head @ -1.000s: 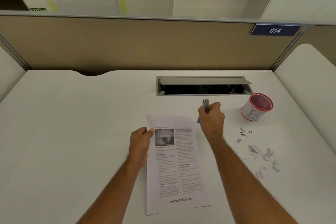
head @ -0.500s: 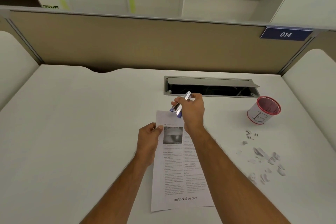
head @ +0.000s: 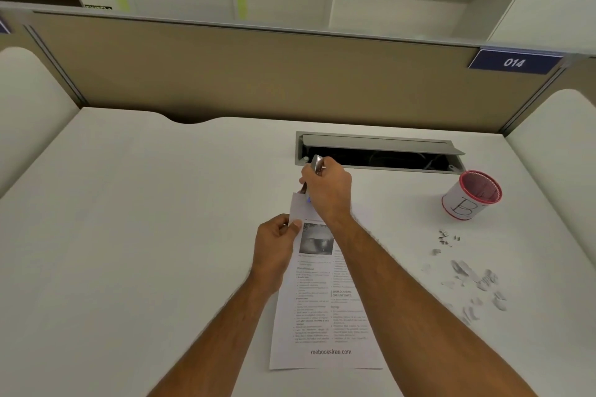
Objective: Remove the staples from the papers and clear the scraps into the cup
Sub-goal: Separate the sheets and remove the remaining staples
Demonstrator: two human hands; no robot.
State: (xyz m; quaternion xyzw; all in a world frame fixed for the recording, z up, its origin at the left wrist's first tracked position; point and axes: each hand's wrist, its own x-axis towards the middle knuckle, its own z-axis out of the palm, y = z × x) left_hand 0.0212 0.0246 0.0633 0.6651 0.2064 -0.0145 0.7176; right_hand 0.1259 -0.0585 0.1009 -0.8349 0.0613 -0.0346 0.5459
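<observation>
While the left hand (head: 276, 243) pinches the papers (head: 322, 293), the right hand (head: 329, 192) has lowered its gripped staple remover (head: 314, 167).

Blue partition sign (head: 514, 62): white numerals "014".
Cup (head: 471, 195): a large hand-drawn "B" on its white side.
Printed paper (head: 325, 309), foot of the page: "mebooksfree.com".
Printed paper, right column: a heading that seems to read "SIMPLE CHRONIC CONJUNCTIVITIS"; the body text is too small to read.
Small label on the cabinet (head: 98, 7) at upper left: illegible.
</observation>
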